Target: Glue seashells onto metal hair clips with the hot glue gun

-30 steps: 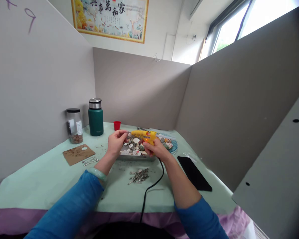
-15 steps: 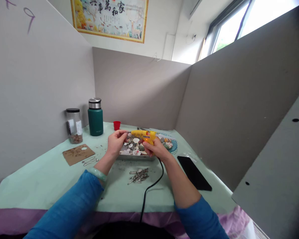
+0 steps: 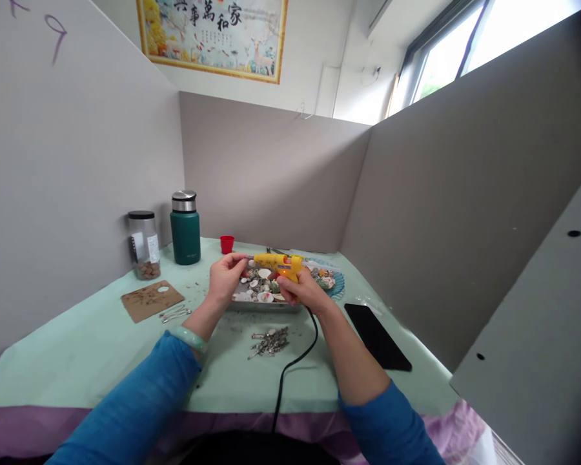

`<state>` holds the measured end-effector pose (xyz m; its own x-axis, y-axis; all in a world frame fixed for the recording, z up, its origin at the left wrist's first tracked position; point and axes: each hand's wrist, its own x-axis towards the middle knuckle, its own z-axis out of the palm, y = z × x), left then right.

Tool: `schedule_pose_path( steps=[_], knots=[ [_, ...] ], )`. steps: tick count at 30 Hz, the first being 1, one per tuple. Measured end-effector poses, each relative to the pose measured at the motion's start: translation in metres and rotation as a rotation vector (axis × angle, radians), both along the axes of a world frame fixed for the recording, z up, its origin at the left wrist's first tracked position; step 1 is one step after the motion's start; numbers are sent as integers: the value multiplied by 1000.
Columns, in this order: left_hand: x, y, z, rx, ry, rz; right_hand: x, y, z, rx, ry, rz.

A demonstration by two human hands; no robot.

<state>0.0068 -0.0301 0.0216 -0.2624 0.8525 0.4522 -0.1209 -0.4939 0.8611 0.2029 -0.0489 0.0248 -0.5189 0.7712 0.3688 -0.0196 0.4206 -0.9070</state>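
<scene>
On the pale green cloth-covered tabletop (image 3: 101,358), a clear, black-lidded cylindrical jar (image 3: 144,248) stands by the left edge, a dark green cylindrical metal bottle (image 3: 185,234) at its right, a small round red cup (image 3: 227,245) at the far edge. Before the jar lies a brown rectangular card (image 3: 145,309), silver metal pins (image 3: 177,314) at its right. Further right, below a yellow plastic glue gun (image 3: 274,261), is a rectangular metal tray (image 3: 266,307); right of it, a round blue plate (image 3: 339,284); along the right edge, a flat black rectangular slab (image 3: 378,337); between tray and near edge, a heap of silver metal pieces (image 3: 270,342)
</scene>
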Motion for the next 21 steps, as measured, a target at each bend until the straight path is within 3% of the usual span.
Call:
schedule_pose_path(
  steps=[21],
  knots=[
    [-1, 1, -1, -1, 18, 11, 0, -1, 1, 14, -16, -15]
  ],
)
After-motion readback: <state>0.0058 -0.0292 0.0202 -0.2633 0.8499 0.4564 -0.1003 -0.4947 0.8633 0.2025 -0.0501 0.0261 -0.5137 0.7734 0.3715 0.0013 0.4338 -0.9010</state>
